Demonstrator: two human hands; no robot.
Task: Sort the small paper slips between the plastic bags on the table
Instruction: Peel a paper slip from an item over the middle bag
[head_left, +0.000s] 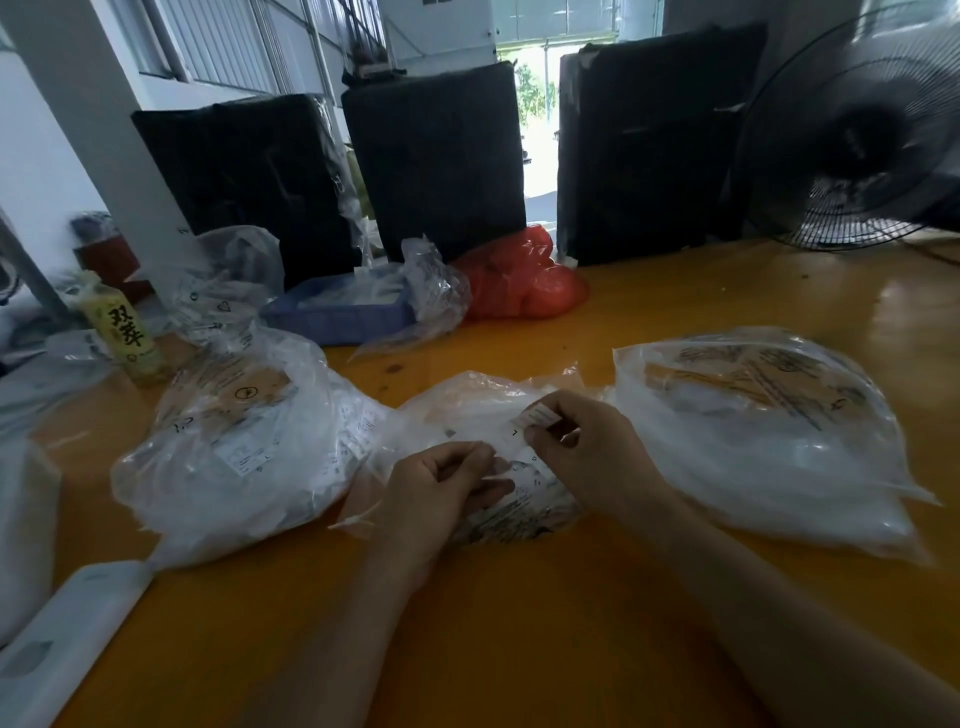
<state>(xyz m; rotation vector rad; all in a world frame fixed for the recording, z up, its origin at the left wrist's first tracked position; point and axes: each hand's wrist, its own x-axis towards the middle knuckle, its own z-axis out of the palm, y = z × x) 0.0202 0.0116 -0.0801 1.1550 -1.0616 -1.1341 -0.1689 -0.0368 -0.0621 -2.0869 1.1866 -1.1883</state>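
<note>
Right hand (582, 447) pinching paper slip (537, 417), left hand (441, 483) curled on middle bag (483, 410) — its print blurred

The print on the slip (540, 415) pinched by the right hand (587, 452) is too small to read. The left hand (441, 488) covers part of the middle bag (483, 405), and whatever its curled fingers grip is hidden. Slips inside the left bag (228, 441) and right bag (769, 431) blur into white masses. The fan (862, 140) is cut off by the right edge. The tray (337, 312) contents are hidden behind plastic.
</note>
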